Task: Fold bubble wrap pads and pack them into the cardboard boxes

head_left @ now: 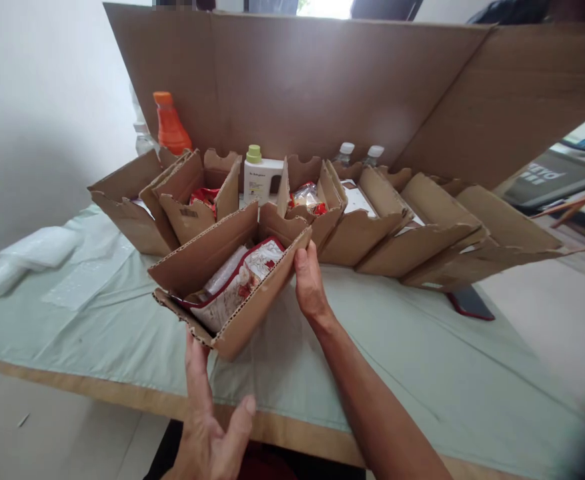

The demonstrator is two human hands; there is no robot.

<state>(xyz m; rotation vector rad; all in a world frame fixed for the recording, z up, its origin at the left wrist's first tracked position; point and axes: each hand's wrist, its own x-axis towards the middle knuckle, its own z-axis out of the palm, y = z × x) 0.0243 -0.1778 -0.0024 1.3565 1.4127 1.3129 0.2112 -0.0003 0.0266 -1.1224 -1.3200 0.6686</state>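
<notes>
A cardboard box with an open top is tilted in front of me at the table's front. Inside it lie a cloth-like item with a dark red border and floral print and a clear plastic-wrapped packet. My right hand grips the box's right end, thumb on the outer side and its other fingers mostly hidden behind the cardboard. Below the near left corner is my left hand, its fingers stretched up to touch that corner and its thumb spread wide apart.
Several similar cardboard boxes stand in a row behind, some holding packets. An orange bottle, a white jug with green cap and clear bottles stand before a tall cardboard panel. Plastic packets lie left on the green cloth.
</notes>
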